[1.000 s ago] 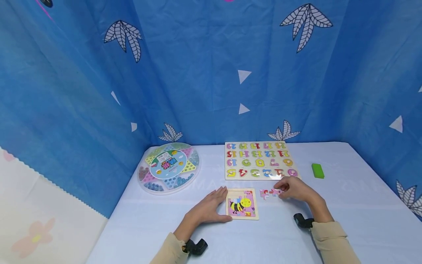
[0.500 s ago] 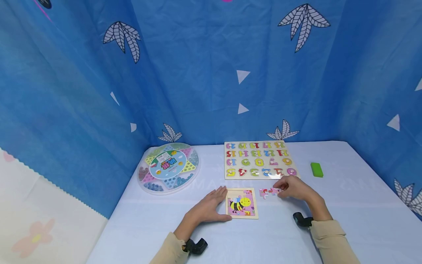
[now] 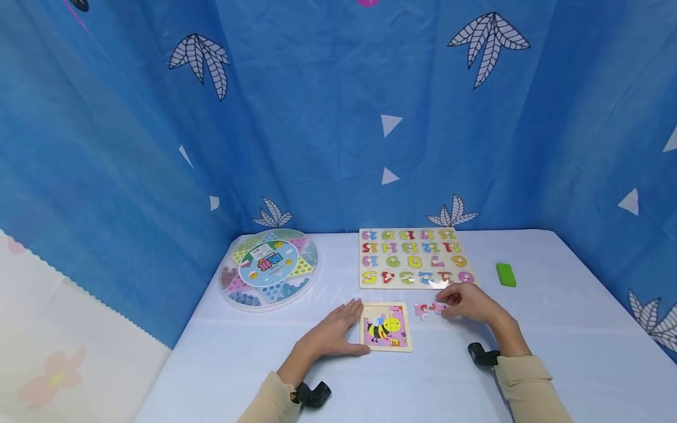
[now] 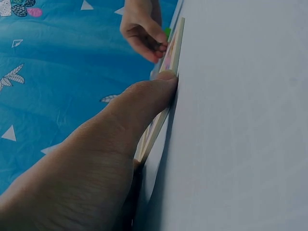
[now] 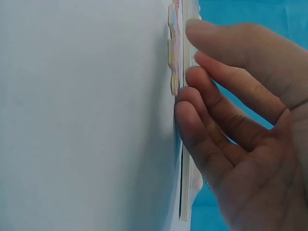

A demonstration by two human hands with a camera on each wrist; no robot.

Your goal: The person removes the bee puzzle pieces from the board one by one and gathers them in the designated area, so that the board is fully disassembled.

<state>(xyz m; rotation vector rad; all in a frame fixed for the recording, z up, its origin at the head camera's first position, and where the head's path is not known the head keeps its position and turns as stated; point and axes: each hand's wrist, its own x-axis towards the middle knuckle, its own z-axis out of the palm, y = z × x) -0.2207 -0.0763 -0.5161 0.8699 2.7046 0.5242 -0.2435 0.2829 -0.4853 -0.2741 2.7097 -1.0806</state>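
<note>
My left hand (image 3: 335, 335) lies along the left side of a small wooden bee puzzle (image 3: 391, 349), fingers extended at its upper corner and thumb at its lower one. In the left wrist view, the thumb presses against the rim of the puzzle tray (image 4: 180, 41). Bare wood shows at the picture's upper left. Right of the tray lie pink jigsaw pieces (image 3: 425, 309), partly covered by my right hand (image 3: 468, 302). Its fingers curve loosely at the pieces' right end. In the right wrist view, thumb and fingertips stand apart beside a jigsaw piece (image 5: 172, 55), with no pinch visible.
A number puzzle board (image 3: 409, 258) lies behind the bee puzzle. At the back left is a round marble game box (image 3: 270, 270). A green block (image 3: 506, 274) sits to the right. Blue curtain (image 3: 338, 117) encloses the white-covered table (image 3: 423, 388).
The head view shifts slightly. Both hands, the bee puzzle and the pieces keep nearly the same places, with my right hand still at the pink pieces.
</note>
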